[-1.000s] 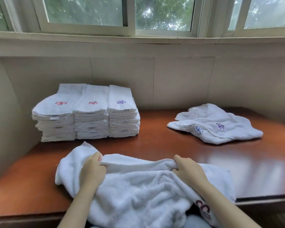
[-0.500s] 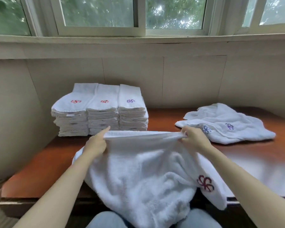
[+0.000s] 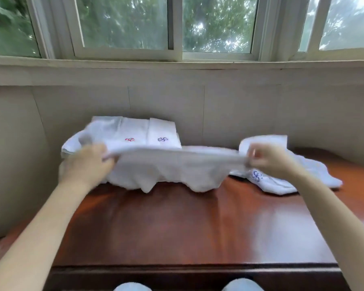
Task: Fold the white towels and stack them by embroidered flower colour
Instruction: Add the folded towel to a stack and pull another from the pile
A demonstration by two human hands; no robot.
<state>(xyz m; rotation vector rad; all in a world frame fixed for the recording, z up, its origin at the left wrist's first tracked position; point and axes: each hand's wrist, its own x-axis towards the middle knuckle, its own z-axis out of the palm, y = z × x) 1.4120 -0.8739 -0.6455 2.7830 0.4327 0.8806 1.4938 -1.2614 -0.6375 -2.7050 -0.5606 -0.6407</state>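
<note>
**Towel folding under way: one towel in hand, stacks built, loose towels pending.**
The left hand point(image 3: 86, 164) and right hand point(image 3: 269, 160) each grip one end of the top edge of a white towel point(image 3: 177, 166), stretched above the back of the table point(image 3: 177, 227); its flower is not visible. At the back left corner stand the folded stacks point(image 3: 135, 131), topped by a red and a purple flower. A heap of unfolded towels point(image 3: 286, 181) lies near the back right edge. Judged remaining: fold this towel, stack it, process the heap.
</note>
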